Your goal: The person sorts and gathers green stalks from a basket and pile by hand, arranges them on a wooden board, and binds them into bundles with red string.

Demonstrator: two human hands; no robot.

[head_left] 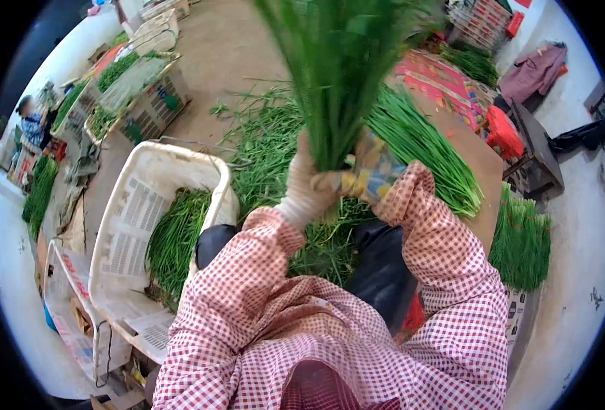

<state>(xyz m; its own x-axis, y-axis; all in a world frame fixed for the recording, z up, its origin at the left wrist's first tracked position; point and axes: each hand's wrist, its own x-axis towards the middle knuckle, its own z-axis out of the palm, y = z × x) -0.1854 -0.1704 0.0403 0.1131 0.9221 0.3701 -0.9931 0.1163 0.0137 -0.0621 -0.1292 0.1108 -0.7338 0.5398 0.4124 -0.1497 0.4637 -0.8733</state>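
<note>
Both my gloved hands are closed around the lower end of a bunch of green chives (333, 89), whose leaves fan upward and are blurred at the top. My left hand (308, 183), in a whitish glove, wraps the bunch from the left. My right hand (370, 169), in a patterned glove, grips it from the right, touching the left one. Loose chives (261, 143) lie in a tangled heap beneath and beyond my hands. To the right of them, a neater layer of long chives (425, 147) lies on a brown board.
At my left stands a white plastic crate (128, 232) with chives inside. More filled crates (145, 102) are farther back, near another person (30, 123). Tied bunches (521, 239) stand on the right, near a dark wooden stool (538, 150) and a red bag (502, 133).
</note>
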